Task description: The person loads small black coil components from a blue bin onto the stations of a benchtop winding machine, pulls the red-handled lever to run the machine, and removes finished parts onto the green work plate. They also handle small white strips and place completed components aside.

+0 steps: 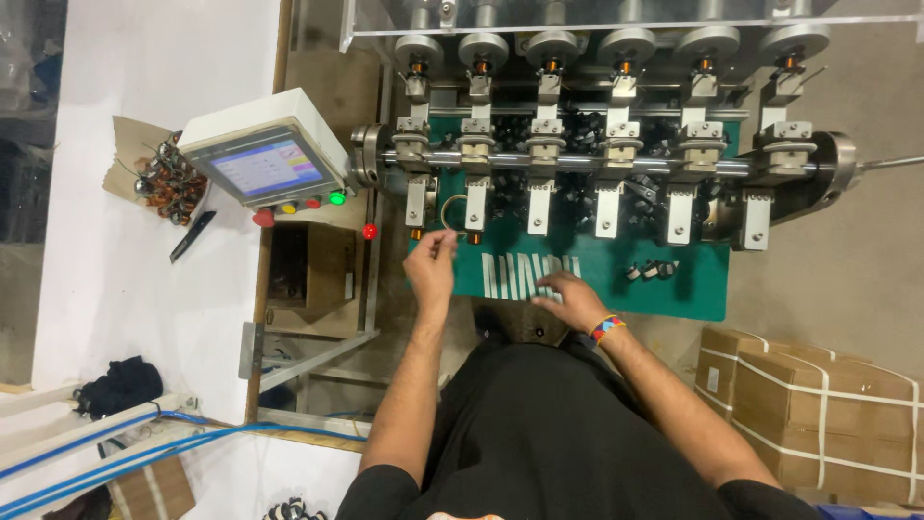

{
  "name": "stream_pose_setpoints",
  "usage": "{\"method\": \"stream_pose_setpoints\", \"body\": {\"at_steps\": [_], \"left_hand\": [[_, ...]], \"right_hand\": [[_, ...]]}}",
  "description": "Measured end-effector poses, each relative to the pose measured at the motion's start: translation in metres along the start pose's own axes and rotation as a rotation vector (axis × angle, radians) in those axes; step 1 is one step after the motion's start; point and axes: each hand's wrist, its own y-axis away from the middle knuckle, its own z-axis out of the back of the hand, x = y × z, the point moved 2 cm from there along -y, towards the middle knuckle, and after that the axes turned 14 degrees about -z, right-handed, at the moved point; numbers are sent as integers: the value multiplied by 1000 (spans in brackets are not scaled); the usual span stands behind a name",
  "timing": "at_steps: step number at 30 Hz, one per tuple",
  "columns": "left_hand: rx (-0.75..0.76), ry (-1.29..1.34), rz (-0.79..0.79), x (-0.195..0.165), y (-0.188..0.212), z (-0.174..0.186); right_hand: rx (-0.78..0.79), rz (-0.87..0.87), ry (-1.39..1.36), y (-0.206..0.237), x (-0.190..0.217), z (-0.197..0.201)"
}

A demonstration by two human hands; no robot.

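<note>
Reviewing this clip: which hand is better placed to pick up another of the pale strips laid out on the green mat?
Right. The right hand already rests on the row of pale strips on the green mat. The left hand is raised at the machine's leftmost station, apparently pinching a thin wire.

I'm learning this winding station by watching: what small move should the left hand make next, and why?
Probably lift the left hand slightly toward the second lower holder. Its fingertips are pinched just below it, where a copper coil shows, while the right hand rests on the pale strips.
</note>
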Motion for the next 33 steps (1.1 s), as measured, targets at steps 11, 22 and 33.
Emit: {"method": "stream_pose_setpoints", "body": {"at_steps": [11, 22, 33], "left_hand": [[336, -37, 141, 45, 44, 7], [915, 638, -56, -68, 35, 3], [578, 757, 375, -47, 74, -85]], "right_hand": [[371, -435, -1070, -52, 109, -62], [1107, -630, -1434, 43, 74, 2], [120, 18, -483, 94, 15, 73]]}}
